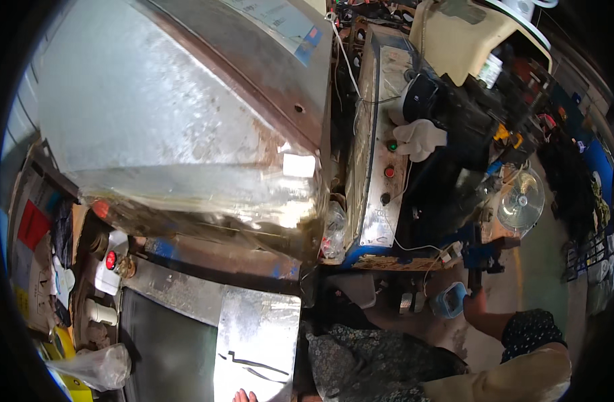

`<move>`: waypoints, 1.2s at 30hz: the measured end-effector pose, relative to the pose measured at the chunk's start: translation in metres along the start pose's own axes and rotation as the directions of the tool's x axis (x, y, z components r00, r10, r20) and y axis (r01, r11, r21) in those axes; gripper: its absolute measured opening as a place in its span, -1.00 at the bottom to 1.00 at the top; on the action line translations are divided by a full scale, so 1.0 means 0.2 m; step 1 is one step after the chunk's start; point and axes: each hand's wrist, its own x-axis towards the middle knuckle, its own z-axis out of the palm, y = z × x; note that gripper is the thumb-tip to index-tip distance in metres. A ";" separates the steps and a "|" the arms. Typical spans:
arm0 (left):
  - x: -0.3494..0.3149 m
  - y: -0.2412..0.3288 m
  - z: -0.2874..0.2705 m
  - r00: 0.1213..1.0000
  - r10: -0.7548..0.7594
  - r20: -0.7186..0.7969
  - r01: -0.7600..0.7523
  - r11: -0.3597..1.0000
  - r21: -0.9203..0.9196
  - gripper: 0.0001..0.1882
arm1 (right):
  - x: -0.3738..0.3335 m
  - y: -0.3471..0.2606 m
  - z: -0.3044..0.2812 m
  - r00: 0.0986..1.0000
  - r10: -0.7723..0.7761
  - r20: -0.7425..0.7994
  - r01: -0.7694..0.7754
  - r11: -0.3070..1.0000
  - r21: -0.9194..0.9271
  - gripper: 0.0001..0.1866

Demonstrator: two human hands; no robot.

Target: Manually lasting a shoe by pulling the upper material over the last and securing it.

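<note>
Only the fingertips of my left hand (243, 396) come into view at the lower edge, stretched out on a bright metal plate (253, 321). Just beyond them lie thin black strips (253, 365), one with a small angled end. My right arm, in a pale sleeve with a dark dotted cuff (533, 336), reaches out to the right. My right hand (476, 305) is near a blue clamp-like fixture (484, 258) and a light-blue plastic container (449, 300). Its fingers are too dark to make out, so any hold is hidden.
A large worn metal machine housing (173, 100) fills the upper left. Right of it stands a control box (381, 201) with red and green buttons. Dark floral cloth (381, 362) lies between my arms. A fan (521, 199) stands at right; a plastic bag (106, 367) lies at lower left.
</note>
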 end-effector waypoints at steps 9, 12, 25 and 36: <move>0.01 0.05 -0.09 0.967 0.158 -0.202 -0.187 0.973 -0.136 -0.24 | -0.03 0.02 0.00 0.994 0.112 0.022 -0.108 0.986 -0.131 -0.48; 0.07 0.15 -0.25 0.939 0.228 -0.258 -0.246 0.969 -0.039 -0.28 | -0.01 0.20 0.06 0.996 -0.048 -0.072 0.031 0.975 -0.218 -0.49; -0.14 0.30 -0.27 0.799 0.041 -0.599 -0.336 0.857 -0.390 -0.52 | 0.39 0.52 0.36 0.638 -0.760 0.123 0.704 0.510 -0.495 -0.57; -2.23 -0.61 0.22 -0.443 -0.700 -0.560 0.667 0.161 -0.728 -0.41 | 0.16 -0.05 0.42 0.347 -0.934 0.090 0.836 0.264 -0.480 -0.56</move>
